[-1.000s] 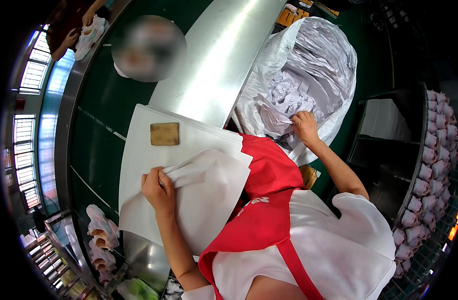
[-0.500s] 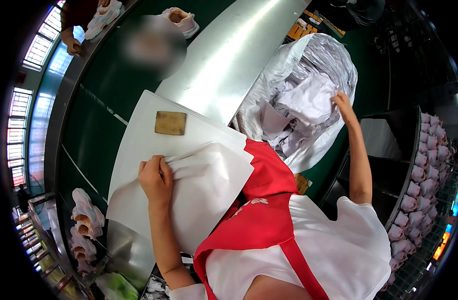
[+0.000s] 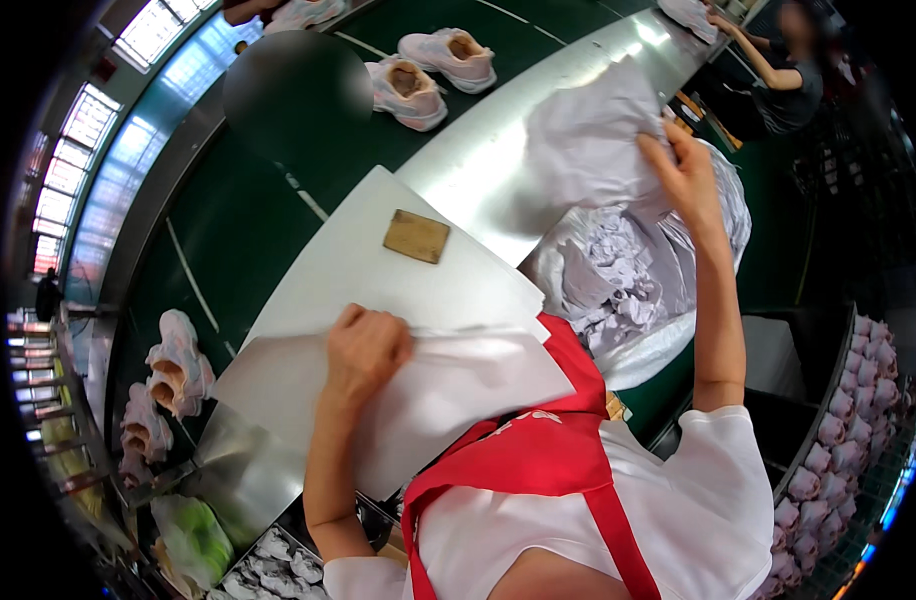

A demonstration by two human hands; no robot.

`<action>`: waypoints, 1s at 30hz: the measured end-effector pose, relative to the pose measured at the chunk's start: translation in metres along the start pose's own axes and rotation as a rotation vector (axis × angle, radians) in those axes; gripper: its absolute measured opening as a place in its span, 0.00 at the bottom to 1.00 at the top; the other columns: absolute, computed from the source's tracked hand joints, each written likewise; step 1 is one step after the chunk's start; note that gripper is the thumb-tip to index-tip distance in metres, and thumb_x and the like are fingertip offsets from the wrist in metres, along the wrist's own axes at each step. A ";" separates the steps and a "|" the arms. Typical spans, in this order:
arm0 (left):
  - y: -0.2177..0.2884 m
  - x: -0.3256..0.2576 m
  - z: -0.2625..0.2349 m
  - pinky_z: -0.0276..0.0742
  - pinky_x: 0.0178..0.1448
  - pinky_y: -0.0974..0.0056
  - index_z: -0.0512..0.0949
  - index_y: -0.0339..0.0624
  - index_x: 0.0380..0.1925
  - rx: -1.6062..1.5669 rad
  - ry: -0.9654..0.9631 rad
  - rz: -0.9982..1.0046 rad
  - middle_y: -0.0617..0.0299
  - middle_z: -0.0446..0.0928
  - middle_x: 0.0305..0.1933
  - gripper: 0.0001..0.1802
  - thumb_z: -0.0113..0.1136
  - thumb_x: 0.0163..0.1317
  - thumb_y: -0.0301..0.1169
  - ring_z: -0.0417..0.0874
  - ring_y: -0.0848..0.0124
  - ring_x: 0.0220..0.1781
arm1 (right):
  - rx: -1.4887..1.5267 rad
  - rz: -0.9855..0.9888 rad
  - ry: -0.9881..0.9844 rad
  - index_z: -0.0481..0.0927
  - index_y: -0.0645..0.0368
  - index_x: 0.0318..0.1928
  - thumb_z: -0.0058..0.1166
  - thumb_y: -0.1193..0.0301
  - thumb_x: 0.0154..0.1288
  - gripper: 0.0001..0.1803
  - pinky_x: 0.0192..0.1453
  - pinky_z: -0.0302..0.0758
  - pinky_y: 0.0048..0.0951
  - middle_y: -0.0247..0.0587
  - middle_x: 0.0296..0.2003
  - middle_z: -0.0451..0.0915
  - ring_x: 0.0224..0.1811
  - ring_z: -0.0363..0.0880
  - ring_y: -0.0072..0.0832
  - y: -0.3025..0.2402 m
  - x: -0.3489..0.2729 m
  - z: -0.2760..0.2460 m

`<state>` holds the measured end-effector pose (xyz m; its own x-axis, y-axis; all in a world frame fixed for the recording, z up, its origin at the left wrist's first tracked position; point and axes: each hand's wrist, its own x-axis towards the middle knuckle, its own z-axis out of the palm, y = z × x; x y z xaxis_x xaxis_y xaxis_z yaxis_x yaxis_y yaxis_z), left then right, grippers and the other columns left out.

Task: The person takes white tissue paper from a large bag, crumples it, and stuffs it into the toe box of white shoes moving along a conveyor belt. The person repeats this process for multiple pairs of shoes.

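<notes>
Since half a second ago my right hand point(image 3: 690, 172) has come up out of the bag with one sheet and is now raised over the far right of the bench; my left hand hasn't moved.

Right hand: fingers pinched on a crumpled sheet of tissue paper point(image 3: 588, 140), which hangs clear above the steel bench top point(image 3: 458, 170). Just below and right of it is the clear plastic bag of crumpled tissue point(image 3: 628, 280), mouth open, at the bench's right edge.

Left hand point(image 3: 366, 352): fingers curled, pressing down on and gripping the top flat sheet of white paper point(image 3: 448, 400) near me. That sheet lies on a stack of white sheets point(image 3: 378, 250) running toward the far left. A small brown cardboard piece point(image 3: 416, 236) sits on the stack, apart from my hand.

My red apron point(image 3: 538, 460) touches the near edge of the sheet.

Farther out: two pink-white sneakers point(image 3: 428, 75) on the dark green conveyor point(image 3: 238, 230); more shoes point(image 3: 173, 365) racked at the left; another person point(image 3: 778, 60) at far right.
</notes>
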<state>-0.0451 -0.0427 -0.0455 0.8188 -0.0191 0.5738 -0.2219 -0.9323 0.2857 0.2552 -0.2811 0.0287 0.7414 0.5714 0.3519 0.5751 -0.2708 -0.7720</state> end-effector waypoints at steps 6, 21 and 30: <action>0.074 0.042 -0.044 0.72 0.36 0.66 0.66 0.45 0.20 0.384 0.197 0.008 0.47 0.78 0.48 0.08 0.54 0.53 0.27 0.80 0.62 0.35 | 0.061 -0.561 -0.874 0.78 0.62 0.39 0.52 0.67 0.59 0.12 0.37 0.73 0.40 0.54 0.30 0.78 0.33 0.78 0.49 -0.128 -0.017 0.133; 0.041 -0.023 -0.081 0.63 0.25 0.61 0.76 0.40 0.22 0.144 0.210 -0.609 0.56 0.71 0.16 0.10 0.63 0.54 0.34 0.68 0.58 0.16 | -0.006 -0.353 -1.324 0.73 0.57 0.51 0.55 0.68 0.57 0.20 0.49 0.72 0.35 0.50 0.42 0.79 0.46 0.78 0.43 -0.166 -0.003 0.161; 0.039 -0.021 -0.107 0.64 0.23 0.62 0.73 0.40 0.20 0.435 0.467 -0.721 0.58 0.72 0.25 0.12 0.64 0.55 0.33 0.68 0.62 0.17 | 0.147 -0.784 -0.442 0.62 0.60 0.63 0.63 0.52 0.49 0.44 0.70 0.43 0.48 0.57 0.64 0.59 0.68 0.54 0.48 -0.192 -0.064 0.135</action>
<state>-0.1278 -0.0400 0.0358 0.3674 0.6687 0.6464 0.5448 -0.7180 0.4331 0.0510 -0.1607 0.0828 -0.0611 0.8029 0.5930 0.7859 0.4050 -0.4673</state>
